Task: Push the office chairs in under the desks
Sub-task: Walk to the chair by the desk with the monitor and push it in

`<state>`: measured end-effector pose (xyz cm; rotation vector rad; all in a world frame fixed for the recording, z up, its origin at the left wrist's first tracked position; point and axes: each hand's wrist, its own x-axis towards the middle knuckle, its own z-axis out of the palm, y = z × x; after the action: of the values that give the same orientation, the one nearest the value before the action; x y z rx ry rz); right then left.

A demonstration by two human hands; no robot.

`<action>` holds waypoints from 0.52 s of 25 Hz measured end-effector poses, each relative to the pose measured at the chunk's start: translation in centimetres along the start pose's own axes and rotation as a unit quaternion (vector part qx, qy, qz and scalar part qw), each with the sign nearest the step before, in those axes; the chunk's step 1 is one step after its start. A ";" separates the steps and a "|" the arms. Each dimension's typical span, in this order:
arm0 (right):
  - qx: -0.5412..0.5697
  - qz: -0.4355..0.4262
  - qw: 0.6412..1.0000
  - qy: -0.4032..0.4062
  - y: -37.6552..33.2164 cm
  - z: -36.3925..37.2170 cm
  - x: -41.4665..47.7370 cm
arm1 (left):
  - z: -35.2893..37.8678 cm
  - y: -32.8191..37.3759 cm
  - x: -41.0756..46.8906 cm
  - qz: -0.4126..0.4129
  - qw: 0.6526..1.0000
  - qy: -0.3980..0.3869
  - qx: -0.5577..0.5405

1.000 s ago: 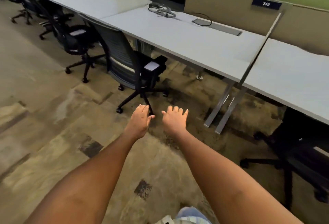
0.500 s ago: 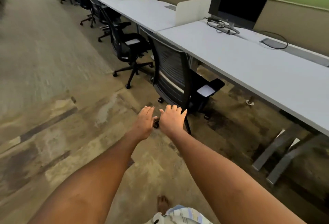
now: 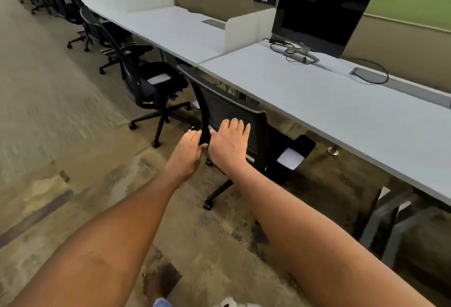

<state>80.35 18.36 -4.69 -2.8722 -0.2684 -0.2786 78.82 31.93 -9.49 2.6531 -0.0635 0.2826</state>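
My left hand [image 3: 186, 151] grips the mesh office chair [image 3: 234, 116] backrest edge; right hand [image 3: 228, 144] lies flat, spread. Risk: off-centre push swivels it, armrest [image 3: 296, 151] striking the table [image 3: 317, 101].

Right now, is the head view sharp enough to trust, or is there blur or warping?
Head view: hands and nearest chair are sharp; the carpet at left is motion-smeared; wide-angle bending curves the desk edges; the monitor shows no glare.

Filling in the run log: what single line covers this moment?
stage: grasp | left hand: gripping chair backrest edge | right hand: flat on backrest | chair: not yet under desk
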 end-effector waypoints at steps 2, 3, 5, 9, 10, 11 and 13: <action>-0.006 0.031 0.999 0.021 -1.4 0.8 3.3 | -0.3 -2.2 4.2 0.027 1.000 0.002 -0.006; -0.009 0.055 0.998 0.028 -2.2 1.2 4.9 | -0.5 -3.2 6.2 0.045 0.999 0.000 -0.012; -0.017 0.101 0.994 0.033 -3.8 1.7 7.3 | -1.2 -4.9 9.6 0.087 0.996 -0.017 -0.019; -0.041 0.162 0.985 0.051 -6.8 2.4 11.5 | -3.2 -7.8 15.3 0.162 0.986 -0.024 -0.023; -0.047 0.181 0.981 0.051 -7.6 2.6 12.5 | -3.6 -8.7 16.9 0.167 0.985 -0.021 -0.026; -0.055 0.196 0.978 0.052 -8.3 2.9 13.3 | -3.9 -9.5 18.2 0.170 0.985 -0.019 -0.028; -0.069 0.224 0.971 0.050 -9.2 3.5 14.7 | -4.4 -10.7 20.6 0.177 0.984 -0.023 -0.024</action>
<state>93.20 30.33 -2.92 -2.9361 0.4324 -0.3626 99.15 43.52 -6.19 2.5884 -0.5529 0.3291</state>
